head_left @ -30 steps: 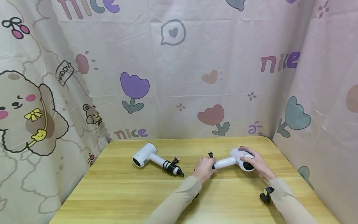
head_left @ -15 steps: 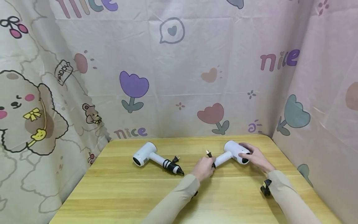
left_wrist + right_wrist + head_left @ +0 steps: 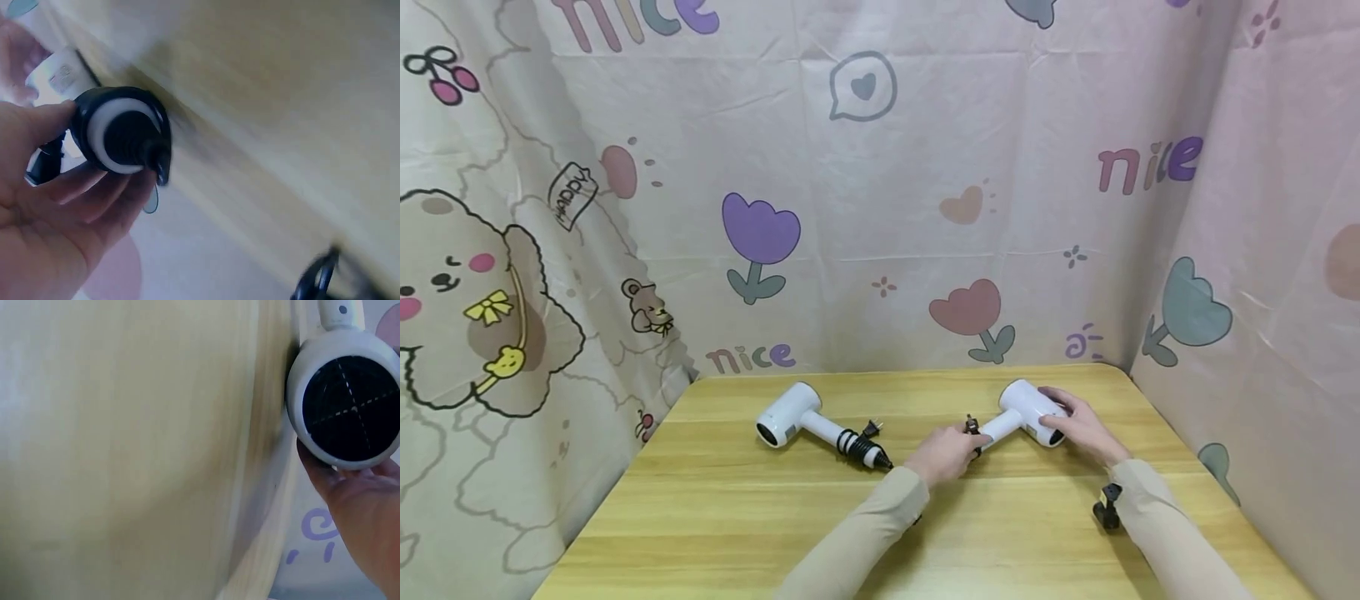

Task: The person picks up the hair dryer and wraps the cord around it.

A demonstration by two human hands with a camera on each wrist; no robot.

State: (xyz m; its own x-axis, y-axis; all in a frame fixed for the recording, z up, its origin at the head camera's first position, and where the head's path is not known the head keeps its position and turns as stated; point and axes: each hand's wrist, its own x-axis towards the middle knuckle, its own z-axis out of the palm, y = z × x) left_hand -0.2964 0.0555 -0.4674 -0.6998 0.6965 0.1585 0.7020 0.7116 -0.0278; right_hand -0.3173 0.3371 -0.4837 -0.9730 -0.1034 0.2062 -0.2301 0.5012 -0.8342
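A white hair dryer (image 3: 1030, 410) lies toward the right rear of the table, its barrel angled and its handle pointing to the front left. My left hand (image 3: 942, 457) grips the end of that handle, where black cord (image 3: 162, 128) is wound round it. The plug (image 3: 972, 425) shows just beyond the left fingers. At the barrel, my right hand (image 3: 1086, 427) holds the right side, thumb and fingers around it. The right wrist view shows the barrel's round dark end (image 3: 353, 409) above the palm.
A second white hair dryer (image 3: 790, 414) lies at the left rear, its black cord (image 3: 857, 447) wrapped round the handle and its plug (image 3: 872, 428) sticking up. A patterned curtain (image 3: 880, 208) hangs behind the wooden table (image 3: 737, 525) and along both sides.
The right hair dryer's barrel has swung back and left, and its handle now slants more. My left hand has shifted slightly left, and the plug has moved closer to the handle.
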